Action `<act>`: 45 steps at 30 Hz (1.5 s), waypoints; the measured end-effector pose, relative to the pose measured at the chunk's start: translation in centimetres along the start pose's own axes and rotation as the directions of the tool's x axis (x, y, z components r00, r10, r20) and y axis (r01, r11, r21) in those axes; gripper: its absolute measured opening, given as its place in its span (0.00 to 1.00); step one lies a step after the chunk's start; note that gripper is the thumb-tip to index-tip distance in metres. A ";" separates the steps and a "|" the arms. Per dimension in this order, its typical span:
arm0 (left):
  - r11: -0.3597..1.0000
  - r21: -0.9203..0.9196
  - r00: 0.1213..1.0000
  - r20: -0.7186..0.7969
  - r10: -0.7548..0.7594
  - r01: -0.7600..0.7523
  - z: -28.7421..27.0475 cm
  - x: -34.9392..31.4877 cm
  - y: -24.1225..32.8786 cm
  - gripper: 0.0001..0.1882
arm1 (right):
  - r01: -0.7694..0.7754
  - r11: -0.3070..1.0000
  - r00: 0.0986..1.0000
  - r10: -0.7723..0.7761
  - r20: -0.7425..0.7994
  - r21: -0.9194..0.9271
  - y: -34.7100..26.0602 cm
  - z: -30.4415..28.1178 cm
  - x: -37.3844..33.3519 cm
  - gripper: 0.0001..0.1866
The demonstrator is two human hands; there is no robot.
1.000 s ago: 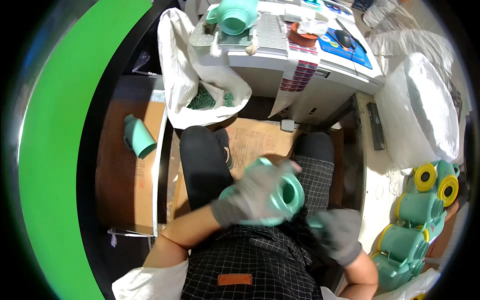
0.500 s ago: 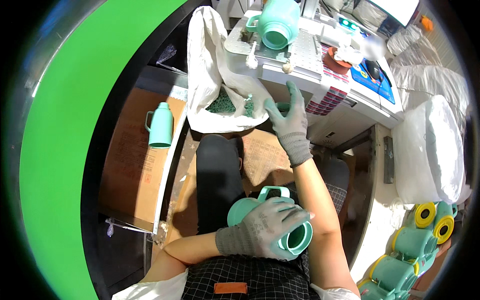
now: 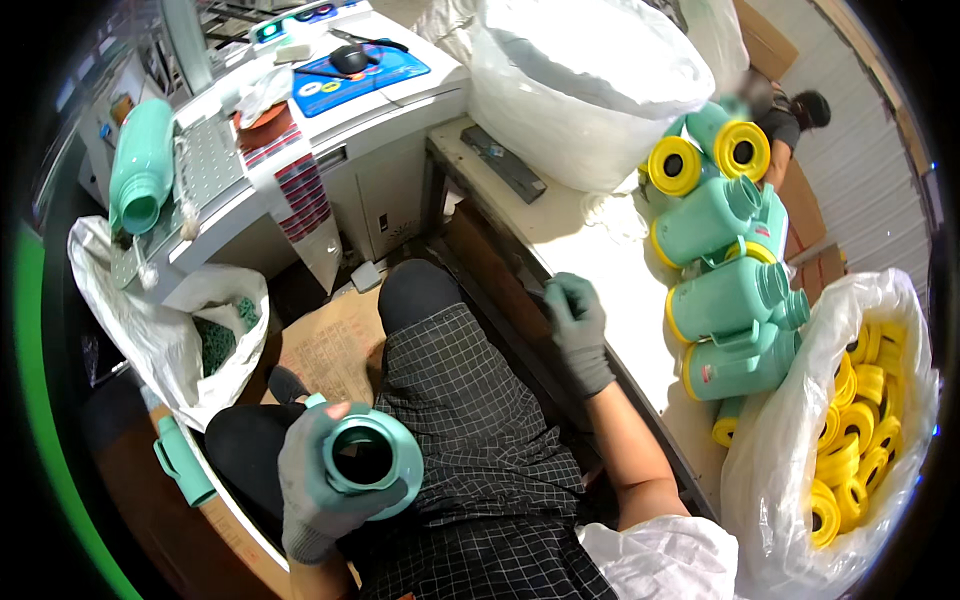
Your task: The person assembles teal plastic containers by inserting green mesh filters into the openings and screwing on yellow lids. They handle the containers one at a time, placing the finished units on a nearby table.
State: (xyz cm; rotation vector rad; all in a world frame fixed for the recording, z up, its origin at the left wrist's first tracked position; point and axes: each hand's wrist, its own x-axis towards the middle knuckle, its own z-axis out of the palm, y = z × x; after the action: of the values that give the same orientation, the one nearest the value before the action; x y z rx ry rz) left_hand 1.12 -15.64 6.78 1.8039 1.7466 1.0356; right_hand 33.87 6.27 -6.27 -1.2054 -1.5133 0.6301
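Observation:
My left hand (image 3: 308,478), in a grey-green work glove, grips a mint-green vacuum flask shell (image 3: 407,452) above my lap. The shell's wide round mouth faces up and shows a dark inside. My right hand (image 3: 580,325), gloved too, is over the near edge of the white bench (image 3: 650,360) with its fingers curled in. What it holds, if anything, I cannot make out. To its right, several mint-green flask shells (image 3: 725,300) with yellow rings at their bases lie on their sides in a stack.
An open plastic bag (image 3: 750,490) of yellow rings stands at right. Beyond the bench sits a large white bag (image 3: 590,110). At left, one flask (image 3: 142,165) lies on the machine table (image 3: 215,160), above a white sack (image 3: 150,325). A co-worker (image 3: 783,125) is at far right.
The view has swung to the right. My right hand has gone from beside the machine table to the bench, its spread fingers now curled. My left hand still holds the flask shell, its mouth now upward.

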 end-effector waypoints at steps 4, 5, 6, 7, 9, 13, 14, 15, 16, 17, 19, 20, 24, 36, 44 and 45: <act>0.997 -0.076 1.000 0.014 -0.013 0.014 1.1 0.3 -0.3 0.47 | -0.073 0.878 0.990 0.006 -0.142 -0.473 3.1 -5.6 2.7 0.13; 0.998 -0.042 0.999 0.022 -0.042 0.043 1.5 0.2 -0.2 0.47 | -0.172 0.877 0.984 0.131 -0.121 -0.449 2.7 -5.7 3.2 0.15; 0.999 -0.023 0.998 0.047 -0.030 0.031 1.9 0.6 0.1 0.46 | -0.050 0.810 0.989 -0.042 -0.143 -0.584 6.2 -6.7 3.7 0.13; 1.000 0.006 0.998 0.055 -0.031 0.031 2.1 0.6 -0.1 0.46 | -0.105 0.780 0.991 0.031 -0.129 -0.618 5.8 -6.3 4.1 0.12; 0.999 -0.033 0.998 0.062 0.006 -0.004 2.3 0.9 0.1 0.44 | -0.082 0.728 0.993 0.001 -0.119 -0.680 6.1 -5.7 4.5 0.07; 0.994 0.108 0.996 -0.086 0.024 -0.015 2.9 0.7 -0.3 0.56 | -0.211 0.977 0.977 0.211 -0.005 -0.040 1.7 -0.8 3.1 0.14; 0.993 0.058 0.982 -0.166 -0.090 0.101 2.9 -0.1 -0.3 0.60 | -0.253 0.963 0.966 0.247 0.081 0.087 -3.3 1.6 2.3 0.20; 0.981 0.147 0.978 -0.182 -0.102 0.130 2.5 -0.5 -0.6 0.64 | -0.492 0.809 0.865 0.412 0.286 0.322 -7.5 3.1 1.9 0.25; 0.979 0.155 0.979 -0.178 -0.103 0.131 2.9 -0.3 -0.8 0.68 | -0.557 0.719 0.820 0.394 0.416 0.415 -9.4 3.1 0.9 0.27; 0.989 0.080 0.974 -0.198 -0.109 0.127 3.4 -0.5 -0.7 0.60 | -0.643 0.650 0.723 0.340 0.602 0.405 -12.9 3.1 0.5 0.27; 0.983 0.163 0.986 -0.125 0.106 -0.085 2.9 0.7 1.7 0.45 | -0.683 0.588 0.615 0.143 0.776 0.433 -14.2 5.3 -2.1 0.27; 0.907 0.305 0.951 -0.007 0.308 -0.291 1.5 2.0 3.5 0.38 | -0.644 0.581 0.619 0.015 0.785 0.497 -13.0 7.4 -5.0 0.26; 0.873 0.286 0.907 -0.031 0.421 -0.395 0.7 1.4 2.9 0.24 | -0.569 0.635 0.639 -0.057 0.767 0.522 -15.5 8.5 -7.8 0.23; 0.877 0.266 0.897 -0.081 0.434 -0.400 0.6 1.8 4.2 0.19 | 0.651 0.645 0.349 -0.723 0.597 0.400 -16.9 7.2 -5.8 0.18; 0.910 0.229 0.936 0.015 0.352 -0.346 0.5 1.7 2.8 0.19 | 0.576 0.736 0.261 -0.578 0.773 0.356 -16.2 6.6 -6.5 0.23; 0.913 0.220 0.939 0.051 0.340 -0.342 0.5 1.8 2.8 0.19 | 0.559 0.753 0.282 -0.567 0.774 0.348 -16.0 6.9 -6.9 0.23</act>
State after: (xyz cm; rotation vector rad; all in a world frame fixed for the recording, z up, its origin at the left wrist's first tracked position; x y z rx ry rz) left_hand 3.21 -14.16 8.99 2.3169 1.6314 0.9801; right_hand 21.30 -4.37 2.65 -0.1416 -2.6093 0.7603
